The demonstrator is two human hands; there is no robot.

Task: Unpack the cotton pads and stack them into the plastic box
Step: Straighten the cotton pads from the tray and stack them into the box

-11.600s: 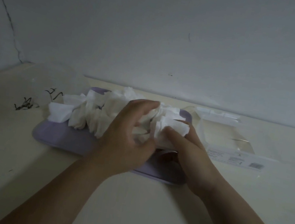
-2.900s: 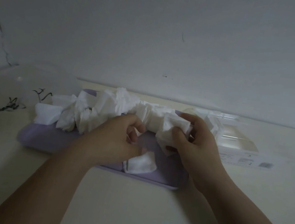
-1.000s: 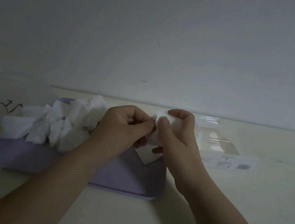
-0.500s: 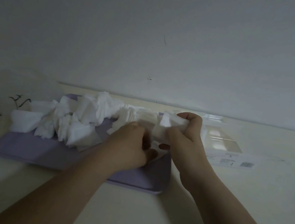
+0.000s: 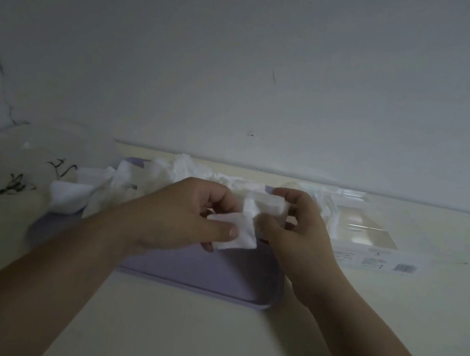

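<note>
A loose heap of white cotton pads (image 5: 139, 186) lies along the back of a lilac tray (image 5: 212, 270). My left hand (image 5: 187, 216) pinches a single square pad (image 5: 236, 234) between thumb and fingers above the tray's right half. My right hand (image 5: 296, 231) grips a small stack of pads (image 5: 269, 205) just to the right of it, fingers curled over the top. The clear plastic box (image 5: 372, 241) with a barcode label on its front wall stands right of the tray; some pads show at its left end.
A crumpled clear plastic wrapper (image 5: 53, 157) with black markings lies at the left on the cream table (image 5: 200, 343). A grey wall (image 5: 245, 70) rises directly behind the tray and box.
My left hand has lifted a single pad off the tray and now holds it beside the stack in my right hand. The view has shifted slightly.
</note>
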